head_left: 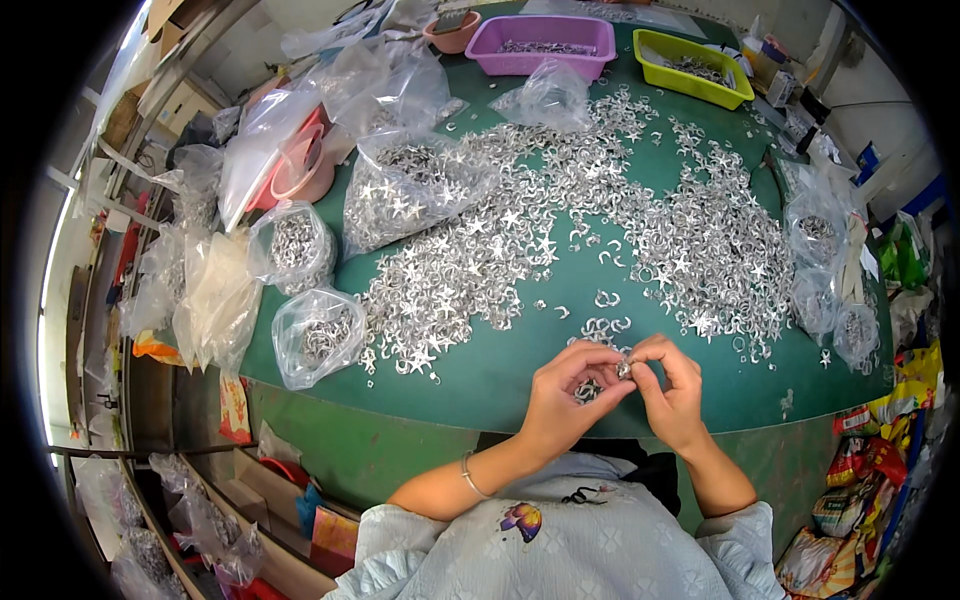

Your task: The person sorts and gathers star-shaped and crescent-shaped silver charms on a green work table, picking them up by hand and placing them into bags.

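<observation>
Close to the table's near edge, my left hand (556,402) and my right hand (673,398) meet fingertip to fingertip. Between them is a small silver metal piece (624,370), pinched by both; its exact shape is too small to make out. More silver pieces (587,390) lie in the curl of my left hand. Just beyond my fingers sits a small group of curved, crescent-like metal pieces (604,330). Farther off spread two big heaps of loose silver parts, a left heap (440,285) with many star shapes and a right heap (715,245).
Clear plastic bags of metal parts, including an open bag (318,338), line the left side of the green table (450,395). At the back stand a purple basin (542,62) and a yellow-green basin (690,88). Smaller bags (815,260) lie at the right edge.
</observation>
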{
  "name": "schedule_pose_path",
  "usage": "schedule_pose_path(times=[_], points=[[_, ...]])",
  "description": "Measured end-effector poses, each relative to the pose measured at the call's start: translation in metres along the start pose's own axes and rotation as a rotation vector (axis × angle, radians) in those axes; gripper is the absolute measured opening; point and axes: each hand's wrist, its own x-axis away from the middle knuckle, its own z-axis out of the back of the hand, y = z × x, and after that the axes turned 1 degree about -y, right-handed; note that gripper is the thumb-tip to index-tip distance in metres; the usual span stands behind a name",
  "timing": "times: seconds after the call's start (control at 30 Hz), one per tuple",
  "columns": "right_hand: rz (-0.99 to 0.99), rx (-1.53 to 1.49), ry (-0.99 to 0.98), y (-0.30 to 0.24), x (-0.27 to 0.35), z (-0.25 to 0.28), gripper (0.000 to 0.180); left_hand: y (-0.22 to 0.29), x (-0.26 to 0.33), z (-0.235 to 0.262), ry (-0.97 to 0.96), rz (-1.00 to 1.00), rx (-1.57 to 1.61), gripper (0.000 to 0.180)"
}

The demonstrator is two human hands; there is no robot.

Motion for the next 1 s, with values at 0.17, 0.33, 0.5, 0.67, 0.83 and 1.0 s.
schedule_pose_path(times=[0.17, 0.33, 0.5, 0.67, 0.83, 1.0], points=[[0.108, 0.115, -0.022, -0.005, 0.001, 0.000, 0.006, -0.007, 0.007, 0.001, 0.043, -0.080, -0.156, 0.025], [0.380, 0.296, 0.044, -0.011, -0.001, -0.003, 0.007, 0.002, 0.011, -0.002, 0.043, -0.064, 0.007, 0.021], [0.133, 0.112, -0.033, -0.013, 0.006, -0.002, 0.005, 0.007, 0.012, 0.002, 0.031, -0.065, -0.115, 0.022], [0.169, 0.251, -0.162, -0.017, 0.000, 0.004, 0.005, 0.005, 0.011, 0.003, 0.028, -0.107, -0.215, 0.022], [0.244, 0.276, -0.167, -0.013, 0.001, 0.001, 0.006, -0.002, 0.013, 0.006, -0.001, 0.121, 0.207, 0.020], [0.278, 0.358, -0.143, -0.016, -0.001, 0.000, 0.007, -0.004, 0.014, 0.008, 0.010, 0.178, 0.277, 0.018]])
